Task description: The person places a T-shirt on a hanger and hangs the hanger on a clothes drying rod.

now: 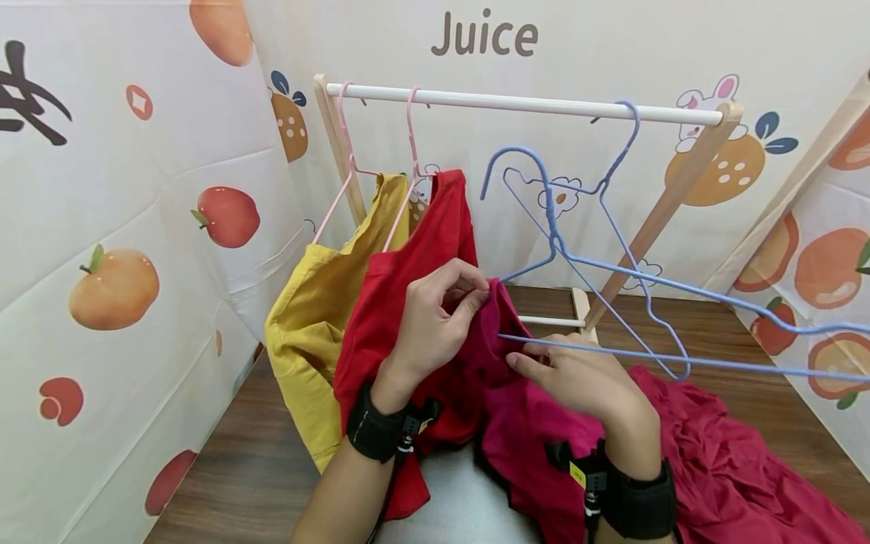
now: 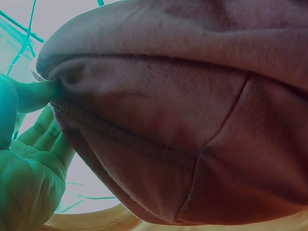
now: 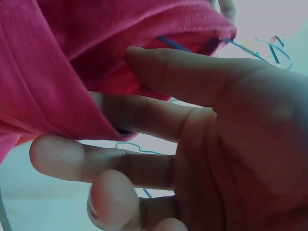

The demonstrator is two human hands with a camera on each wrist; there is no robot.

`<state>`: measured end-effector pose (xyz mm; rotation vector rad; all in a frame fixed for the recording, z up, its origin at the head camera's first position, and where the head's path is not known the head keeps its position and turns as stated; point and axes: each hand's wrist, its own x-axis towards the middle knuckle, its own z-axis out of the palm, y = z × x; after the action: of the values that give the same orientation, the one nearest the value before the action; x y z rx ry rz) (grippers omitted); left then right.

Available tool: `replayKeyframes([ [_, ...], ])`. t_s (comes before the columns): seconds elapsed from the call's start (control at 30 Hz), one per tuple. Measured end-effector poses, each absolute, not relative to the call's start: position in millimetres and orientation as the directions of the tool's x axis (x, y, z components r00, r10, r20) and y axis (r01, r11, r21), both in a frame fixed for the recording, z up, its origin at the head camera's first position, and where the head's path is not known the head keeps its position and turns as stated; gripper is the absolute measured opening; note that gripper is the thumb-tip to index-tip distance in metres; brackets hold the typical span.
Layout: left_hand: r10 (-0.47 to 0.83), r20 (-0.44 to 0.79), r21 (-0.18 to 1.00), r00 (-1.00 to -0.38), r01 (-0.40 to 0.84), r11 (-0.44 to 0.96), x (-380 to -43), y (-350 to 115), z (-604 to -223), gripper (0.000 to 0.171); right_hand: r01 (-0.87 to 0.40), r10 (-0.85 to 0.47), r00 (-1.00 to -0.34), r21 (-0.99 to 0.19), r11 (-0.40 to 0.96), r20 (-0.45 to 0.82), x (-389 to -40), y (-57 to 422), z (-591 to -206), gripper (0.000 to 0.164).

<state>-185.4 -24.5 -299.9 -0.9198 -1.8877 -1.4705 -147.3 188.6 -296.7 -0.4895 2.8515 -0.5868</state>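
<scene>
In the head view, the left hand (image 1: pixel 435 310) pinches the rim of a magenta garment (image 1: pixel 523 431) between thumb and fingertips. The right hand (image 1: pixel 591 378) sits at the garment's right side, fingers extended, thumb apart. The left end of a loose blue hanger (image 1: pixel 555 236) goes into the garment's opening; its lower bar passes across the right hand. Farther back, another blue hanger (image 1: pixel 603 186) hangs from the white rail (image 1: pixel 503 101). To the left, a yellow garment (image 1: pixel 306 325) and a red garment (image 1: pixel 390 302) hang on pink hangers; the left hand and forearm block part of the red one. Crumpled dark red cloth (image 1: pixel 727 446) lies right on the wood-grained table (image 1: pixel 224 453).

In the left wrist view, the thumb meets folded, seamed fabric that fills most of the frame.

In the right wrist view, the index finger reaches behind the smooth cloth edge, the middle finger outside it.
</scene>
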Motion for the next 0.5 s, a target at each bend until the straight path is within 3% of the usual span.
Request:
replayKeyframes([
  [0.5, 0.116, 0.792, 0.582, -0.600, 0.798, 0.158, -189.7, -29.9, -300.7, 0.008, -0.200, -0.338, -0.923, -0.521, 0.830, -0.184, -161.7, 206.5, -302.5, 0.038],
])
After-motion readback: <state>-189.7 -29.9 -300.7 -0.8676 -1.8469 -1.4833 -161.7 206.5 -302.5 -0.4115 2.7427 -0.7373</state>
